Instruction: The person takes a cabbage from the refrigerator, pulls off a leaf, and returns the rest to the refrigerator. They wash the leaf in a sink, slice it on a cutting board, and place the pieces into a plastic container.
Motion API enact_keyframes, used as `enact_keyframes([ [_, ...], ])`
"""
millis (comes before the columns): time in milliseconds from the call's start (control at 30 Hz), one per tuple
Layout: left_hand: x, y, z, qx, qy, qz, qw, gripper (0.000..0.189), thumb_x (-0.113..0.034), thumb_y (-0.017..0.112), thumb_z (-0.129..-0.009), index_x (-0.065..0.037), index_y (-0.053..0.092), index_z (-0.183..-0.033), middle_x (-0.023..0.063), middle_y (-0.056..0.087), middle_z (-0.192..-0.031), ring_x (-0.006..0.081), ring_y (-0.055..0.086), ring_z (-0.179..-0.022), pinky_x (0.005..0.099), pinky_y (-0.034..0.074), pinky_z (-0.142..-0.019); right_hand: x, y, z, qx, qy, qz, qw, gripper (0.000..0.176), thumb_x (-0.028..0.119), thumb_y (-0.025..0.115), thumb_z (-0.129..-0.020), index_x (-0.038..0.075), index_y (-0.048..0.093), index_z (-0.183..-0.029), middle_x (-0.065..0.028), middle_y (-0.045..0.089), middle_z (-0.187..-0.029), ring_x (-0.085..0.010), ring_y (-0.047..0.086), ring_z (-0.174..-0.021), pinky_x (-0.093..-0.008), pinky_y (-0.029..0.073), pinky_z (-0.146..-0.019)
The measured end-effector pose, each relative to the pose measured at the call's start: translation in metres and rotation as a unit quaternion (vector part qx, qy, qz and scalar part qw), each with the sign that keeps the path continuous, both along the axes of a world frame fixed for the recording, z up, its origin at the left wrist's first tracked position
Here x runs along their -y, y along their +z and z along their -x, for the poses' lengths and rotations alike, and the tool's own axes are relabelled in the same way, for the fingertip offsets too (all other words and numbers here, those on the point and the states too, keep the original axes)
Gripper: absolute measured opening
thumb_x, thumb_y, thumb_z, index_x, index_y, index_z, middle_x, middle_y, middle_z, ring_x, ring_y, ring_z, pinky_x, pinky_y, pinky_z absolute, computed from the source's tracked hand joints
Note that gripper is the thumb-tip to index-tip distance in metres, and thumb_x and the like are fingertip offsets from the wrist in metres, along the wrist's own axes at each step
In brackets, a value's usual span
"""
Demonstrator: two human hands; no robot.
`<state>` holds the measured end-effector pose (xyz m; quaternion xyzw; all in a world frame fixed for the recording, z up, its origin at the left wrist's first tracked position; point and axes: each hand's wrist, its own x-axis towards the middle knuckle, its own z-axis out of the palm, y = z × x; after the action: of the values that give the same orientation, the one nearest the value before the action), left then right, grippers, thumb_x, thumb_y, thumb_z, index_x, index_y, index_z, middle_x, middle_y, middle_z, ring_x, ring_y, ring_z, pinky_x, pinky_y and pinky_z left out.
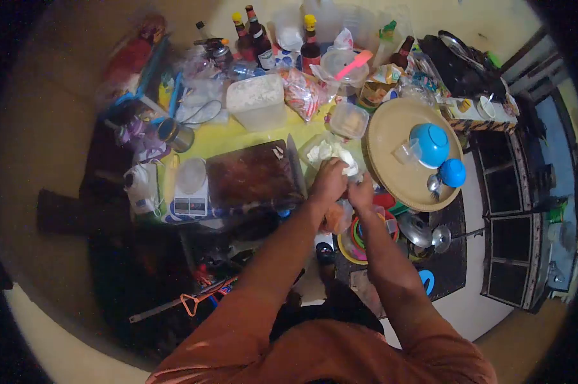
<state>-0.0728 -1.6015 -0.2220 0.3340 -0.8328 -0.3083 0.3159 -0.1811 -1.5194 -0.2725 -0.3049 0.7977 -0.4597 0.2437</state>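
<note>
My left hand [330, 182] is closed at the near edge of some white crumpled material [330, 152], which may be a bag or a soft white mass. Close beside it, my right hand [360, 192] is also closed, its fingers mostly hidden. What lies between the two hands is too small to make out. Left of the white material, a knife [294, 160] lies along the right edge of a dark brown cutting board [250, 171]. A lidded see-through container [348, 121] stands just beyond my hands.
A round tan tray [380, 153] holds a blue bowl [429, 146], a blue cup [453, 172] and a spoon. A white tub [257, 102], sauce bottles [310, 48] and bags crowd the back. A kitchen scale [190, 203] stands left; colourful basins [349, 246] are below my hands.
</note>
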Motion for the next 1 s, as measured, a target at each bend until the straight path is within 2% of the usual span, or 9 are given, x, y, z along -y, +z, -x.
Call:
enact_keyframes([
  [167, -0.026, 0.061, -0.008, 0.162, -0.05, 0.116, 0.979, 0.049, -0.01, 0.06, -0.075, -0.01, 0.057, -0.124, 0.016, 0.054, -0.121, 0.0347, 0.054, -0.106, 0.0407, 0.044, -0.093, -0.022, 0.026, 0.002, 0.066, -0.025, 0.007, 0.998, 0.047, 0.02, 0.063, -0.078, 0.001, 0.052, -0.119, -0.022, 0.065, -0.101, -0.0339, 0.064, -0.097, -0.041, 0.049, -0.084],
  [267, -0.027, 0.107, -0.019, 0.156, -0.1, 0.075, 0.98, 0.048, -0.008, 0.061, -0.074, -0.011, 0.058, -0.122, 0.0168, 0.053, -0.123, 0.0353, 0.056, -0.104, 0.0396, 0.046, -0.092, -0.046, 0.039, 0.013, 0.145, -0.022, -0.019, 0.989, 0.047, 0.019, 0.064, -0.078, 0.001, 0.052, -0.12, -0.0217, 0.066, -0.101, -0.0306, 0.066, -0.09, -0.0391, 0.051, -0.078],
  [400, 0.008, 0.071, -0.043, -0.015, 0.008, 0.153, 0.988, 0.05, -0.009, 0.066, -0.076, -0.005, 0.056, -0.125, 0.0158, 0.059, -0.112, 0.0297, 0.061, -0.096, 0.0364, 0.048, -0.089, -0.087, 0.084, 0.019, 0.095, -0.017, 0.041, 0.994, 0.037, 0.006, 0.058, -0.08, 0.0, 0.054, -0.116, -0.0137, 0.067, -0.085, -0.0204, 0.064, -0.061, -0.0327, 0.051, -0.053],
  [467, 0.0, 0.074, -0.056, 0.007, 0.076, -0.163, 0.984, 0.05, -0.013, 0.062, -0.084, -0.004, 0.048, -0.131, 0.013, 0.059, -0.115, 0.0219, 0.061, -0.099, 0.0334, 0.049, -0.088, -0.115, 0.11, 0.014, 0.129, -0.01, 0.078, 0.989, 0.038, 0.004, 0.057, -0.08, -0.001, 0.052, -0.118, -0.0122, 0.066, -0.081, -0.0193, 0.063, -0.058, -0.0313, 0.05, -0.049],
  [500, -0.016, 0.096, -0.057, 0.006, 0.064, -0.161, 0.985, 0.05, -0.013, 0.062, -0.084, -0.004, 0.048, -0.131, 0.013, 0.059, -0.115, 0.0219, 0.061, -0.099, 0.0334, 0.049, -0.088, -0.132, 0.091, 0.028, 0.141, 0.024, 0.03, 0.989, 0.046, 0.014, 0.06, -0.079, 0.005, 0.052, -0.123, -0.0189, 0.067, -0.097, -0.0238, 0.068, -0.072, -0.035, 0.053, -0.062],
  [567, -0.062, 0.152, -0.073, -0.091, -0.074, -0.554, 0.824, 0.05, -0.026, 0.062, -0.089, -0.004, 0.047, -0.131, 0.0101, 0.058, -0.12, 0.0205, 0.057, -0.104, 0.0363, 0.047, -0.09, -0.178, 0.096, 0.034, 0.105, 0.048, 0.053, 0.992, 0.047, 0.013, 0.059, -0.079, 0.005, 0.051, -0.124, -0.0193, 0.066, -0.097, -0.0216, 0.068, -0.071, -0.0349, 0.053, -0.06],
  [667, -0.105, 0.094, -0.068, -0.147, -0.284, -0.579, 0.75, 0.049, -0.024, 0.054, -0.095, -0.004, 0.038, -0.137, 0.007, 0.055, -0.123, 0.0173, 0.056, -0.107, 0.0342, 0.047, -0.092, -0.245, 0.158, 0.006, -0.072, 0.129, 0.119, 0.982, 0.05, 0.012, 0.059, -0.081, 0.006, 0.048, -0.13, -0.0181, 0.066, -0.098, -0.0182, 0.067, -0.078, -0.0341, 0.053, -0.063],
  [733, -0.168, 0.127, -0.078, -0.151, -0.223, -0.593, 0.759, 0.045, -0.024, 0.048, -0.098, -0.005, 0.037, -0.138, 0.0067, 0.053, -0.126, 0.0167, 0.055, -0.109, 0.0326, 0.046, -0.093, -0.297, 0.205, -0.02, 0.161, 0.052, 0.022, 0.985, 0.051, 0.017, 0.061, -0.086, 0.009, 0.045, -0.134, -0.015, 0.065, -0.099, -0.0213, 0.064, -0.09, -0.034, 0.052, -0.077],
  [1000, -0.294, 0.113, -0.112, -0.185, -0.164, -0.708, 0.662, 0.046, -0.035, 0.036, -0.101, -0.014, 0.029, -0.142, 0.005, 0.047, -0.134, 0.0218, 0.051, -0.119, 0.0419, 0.048, -0.09, -0.442, 0.254, -0.098, 0.351, -0.168, 0.028, 0.921, 0.06, 0.03, 0.06, -0.092, 0.014, 0.034, -0.144, -0.0134, 0.056, -0.117, -0.0189, 0.06, -0.093, -0.0322, 0.05, -0.072],
])
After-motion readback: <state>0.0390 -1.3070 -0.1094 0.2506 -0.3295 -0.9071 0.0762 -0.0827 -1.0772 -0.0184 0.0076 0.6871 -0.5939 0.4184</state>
